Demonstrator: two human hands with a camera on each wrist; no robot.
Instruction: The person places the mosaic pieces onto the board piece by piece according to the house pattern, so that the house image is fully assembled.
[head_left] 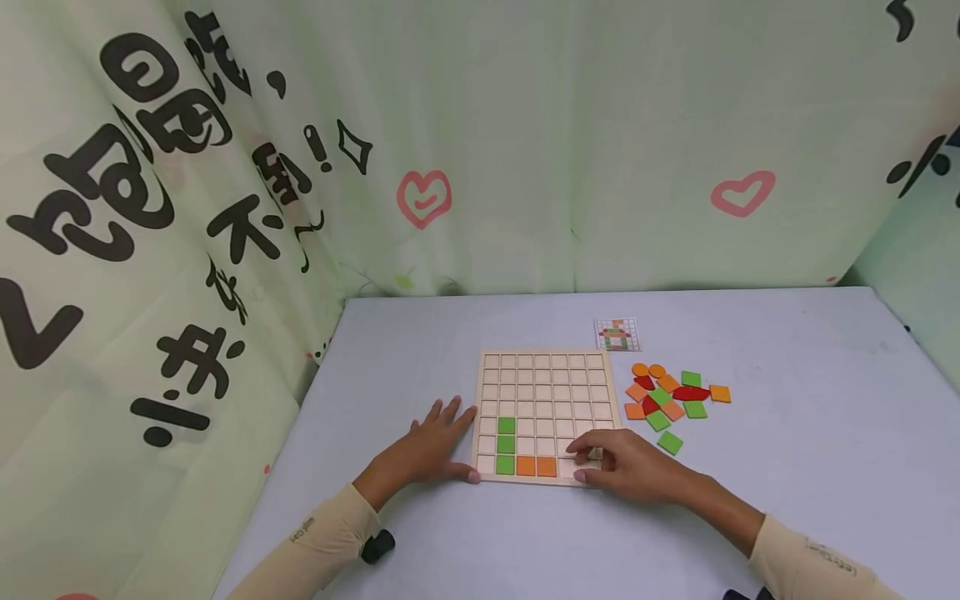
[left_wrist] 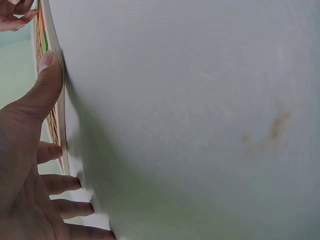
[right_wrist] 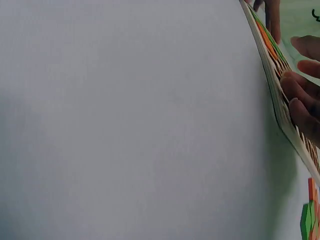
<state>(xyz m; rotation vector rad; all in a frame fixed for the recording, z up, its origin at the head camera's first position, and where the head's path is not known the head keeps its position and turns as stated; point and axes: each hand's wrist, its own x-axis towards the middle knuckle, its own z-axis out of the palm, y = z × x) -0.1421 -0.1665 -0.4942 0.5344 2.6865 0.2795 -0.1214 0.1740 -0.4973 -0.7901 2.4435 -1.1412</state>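
Observation:
A square wooden grid board (head_left: 555,408) lies on the table. Three green square tiles (head_left: 506,445) form a column at its lower left, and two orange square tiles (head_left: 536,466) continue along the bottom row. My left hand (head_left: 431,446), fingers spread, rests at the board's left edge, its thumb touching the rim in the left wrist view. Over the board's lower right corner is my right hand (head_left: 630,467), fingers loosely bent, thumb apart from the index finger. No tile shows between them. In the right wrist view, some right fingers (right_wrist: 300,92) lie on or just above the board.
Right of the board lies a loose pile of tiles: orange squares (head_left: 635,412), green squares (head_left: 670,442), orange discs (head_left: 640,369) and red pieces (head_left: 690,393). A small pattern card (head_left: 617,334) sits behind the board. A printed curtain (head_left: 570,150) hangs beyond the table (head_left: 420,358).

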